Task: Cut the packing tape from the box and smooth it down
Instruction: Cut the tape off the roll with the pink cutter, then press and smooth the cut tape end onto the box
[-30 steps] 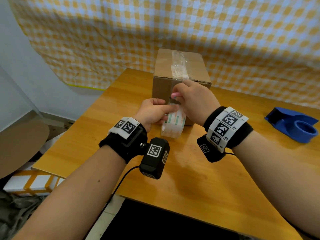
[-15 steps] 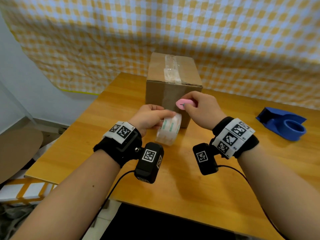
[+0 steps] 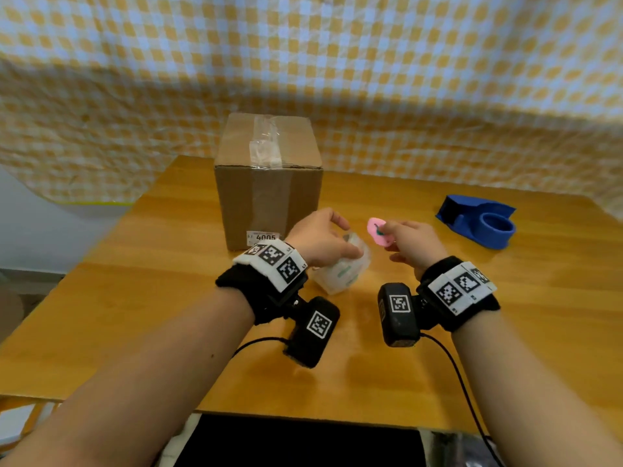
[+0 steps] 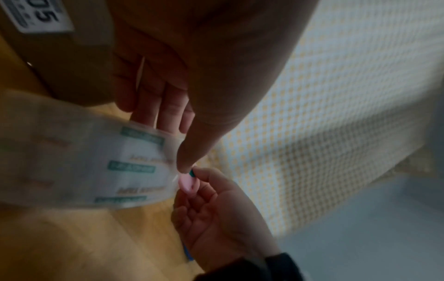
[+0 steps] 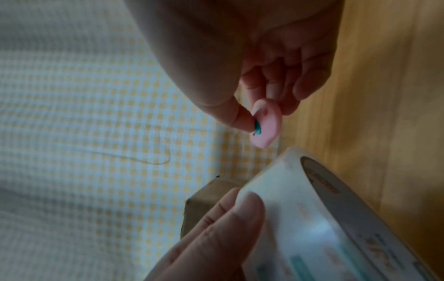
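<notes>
A brown cardboard box stands on the wooden table, with clear packing tape running over its top and down its front. My left hand grips a clear tape roll just in front of the box; the roll shows green print, and my fingers wrap its edge. My right hand pinches a small pink cutter between thumb and fingers, right of the roll. The cutter has a teal slider and also shows beside the roll.
A blue tape dispenser sits on the table at the right. A yellow checked cloth hangs behind the table. The box carries a white label at its lower front. A table edge runs along the left and near side.
Both hands have drawn back from the box front toward me. The roll has come away from the box, and the pink cutter has moved off to the right of it.
</notes>
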